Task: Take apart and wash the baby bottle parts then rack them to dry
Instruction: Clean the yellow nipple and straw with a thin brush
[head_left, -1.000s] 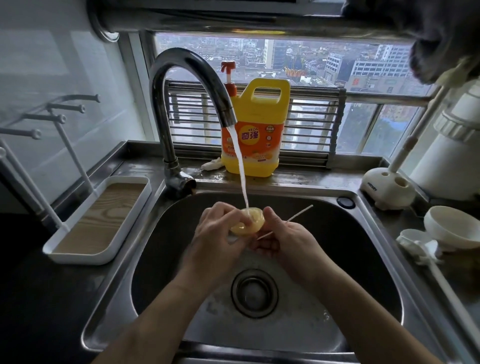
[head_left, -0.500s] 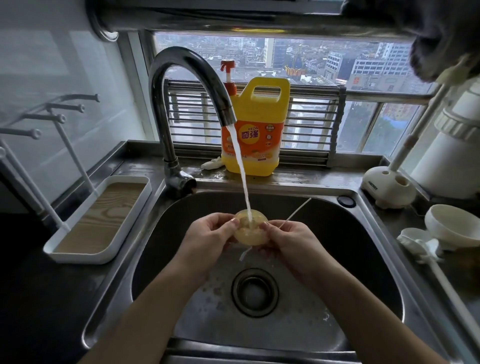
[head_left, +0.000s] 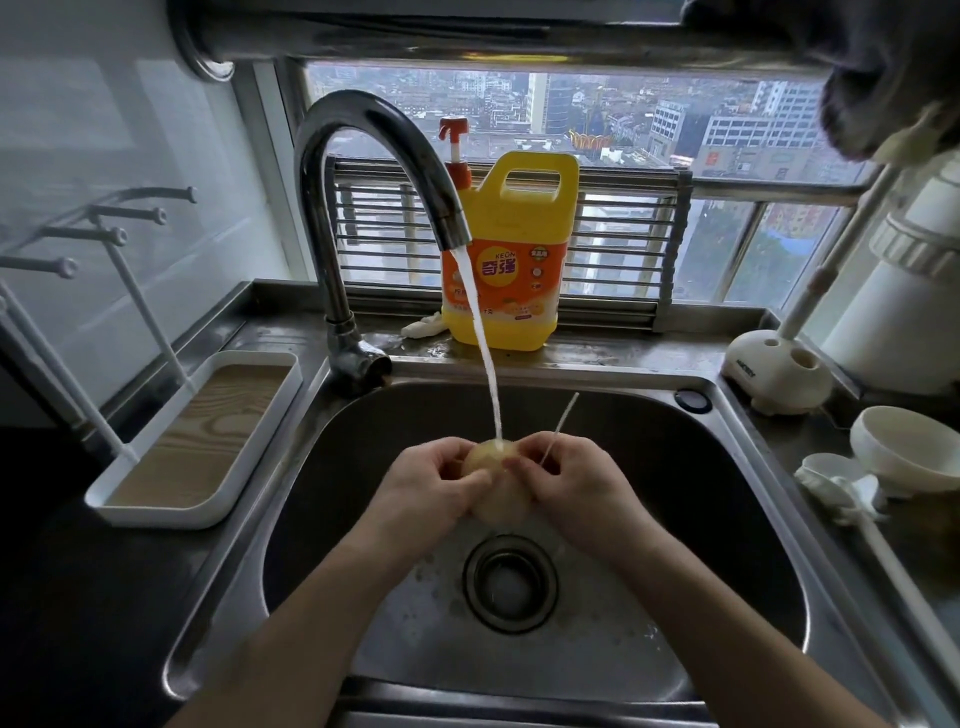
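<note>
Amber bottle part (head_left: 488, 456), wet, gripped by left hand (head_left: 431, 488) and right hand (head_left: 571, 483); right also pinches thin white straw (head_left: 564, 420). Likely risk: slippery pieces escape to drain (head_left: 510, 582) below both hands.

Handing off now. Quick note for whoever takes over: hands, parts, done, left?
Left hand grips the yellowish round part under the tap stream, over the sink. Right hand pinches its other side and a thin white stick.
Done: rinsing under way.
Left: finish rinsing, check the white pieces on the right counter, rack everything on the drying rack at left.
</note>
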